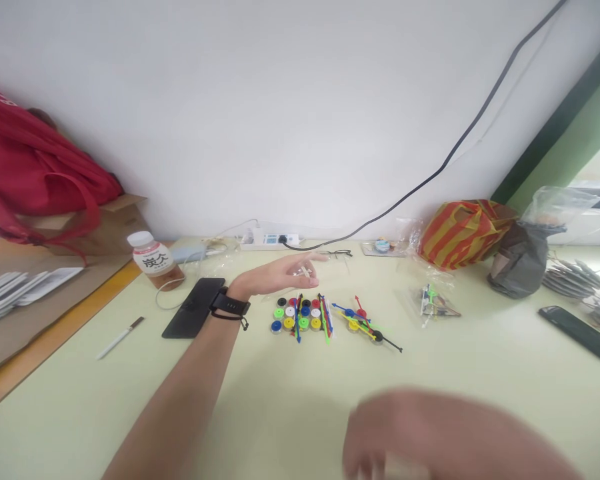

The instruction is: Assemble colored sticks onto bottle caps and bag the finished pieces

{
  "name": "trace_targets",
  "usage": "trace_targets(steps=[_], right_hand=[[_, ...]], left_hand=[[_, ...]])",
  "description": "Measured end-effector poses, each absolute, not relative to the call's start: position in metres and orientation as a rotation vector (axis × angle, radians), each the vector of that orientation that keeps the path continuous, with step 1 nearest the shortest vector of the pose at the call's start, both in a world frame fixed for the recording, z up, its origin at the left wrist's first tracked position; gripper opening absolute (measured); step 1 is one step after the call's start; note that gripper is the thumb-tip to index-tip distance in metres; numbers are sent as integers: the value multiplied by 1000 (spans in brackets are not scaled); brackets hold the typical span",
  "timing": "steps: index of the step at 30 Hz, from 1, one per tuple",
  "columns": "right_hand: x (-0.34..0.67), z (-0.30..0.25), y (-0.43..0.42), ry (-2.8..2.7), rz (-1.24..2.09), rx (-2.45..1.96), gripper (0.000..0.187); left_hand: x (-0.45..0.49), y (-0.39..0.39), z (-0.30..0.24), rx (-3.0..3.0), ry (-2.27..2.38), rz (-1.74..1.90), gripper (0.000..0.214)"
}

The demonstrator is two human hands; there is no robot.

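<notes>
My left hand (283, 273), with a black watch on its wrist, hovers just behind the rows of small round spinner bases. A small whitish piece (305, 272) shows between its thumb and fingers; its exact kind is unclear. Below it, the bases (305, 323) in several colours stand in short rows, with loose plastic arrows (325, 319) lying across and beside them. To their right lie a few spinners (363, 323) with arrows on their bases. At the bottom right, my right hand (380, 427) is smeared by motion, low in view and apart from the pieces; its fingers are mostly hidden.
Left of the hands are a black phone (194, 308), a pen (121, 338) and a drink bottle (156, 261). A power strip (270, 241) lies by the wall. Right are a clear bag of pieces (435, 303), a striped bag (467, 233) and a dark case (580, 337).
</notes>
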State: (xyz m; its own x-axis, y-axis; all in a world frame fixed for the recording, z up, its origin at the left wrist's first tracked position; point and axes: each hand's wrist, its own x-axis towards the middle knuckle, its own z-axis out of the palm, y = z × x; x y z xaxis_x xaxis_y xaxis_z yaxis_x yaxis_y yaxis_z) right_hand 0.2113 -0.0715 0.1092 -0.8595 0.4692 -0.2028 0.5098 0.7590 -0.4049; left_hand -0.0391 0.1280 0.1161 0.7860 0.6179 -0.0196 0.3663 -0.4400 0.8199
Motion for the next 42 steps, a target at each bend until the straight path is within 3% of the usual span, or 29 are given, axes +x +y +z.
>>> trace_targets(steps=[3,5,6,11,14,19,27,34,38,42], right_hand=[[245,126,4,2788,-614,1229,25],[258,121,52,2413,-572,1859,22],[260,114,71,2285,-609,1948,22],[253,70,117,2181,-906,1900,25],[251,57,124,2256,-954,1864,29],[258,56,130,2328,-939,1865,16],[255,46,129,2427,-973,1828,19],[280,75,127,2580,-1075,2078,25],[287,101,113,2933,-1386,2357,22],[278,119,98,3097,-1703,2212,35]], left_hand=[[-40,130,113,2110,752,367,66],[-39,132,110,2126,766,355,68],[-39,133,108,2132,771,347,69],[-35,134,103,2131,783,296,71],[-33,133,103,2134,805,266,72],[-31,131,104,2148,831,260,72],[-31,133,97,2187,817,270,80],[-31,132,100,2165,840,250,71],[-34,135,98,2022,757,284,60],[-34,135,97,1940,668,311,57]])
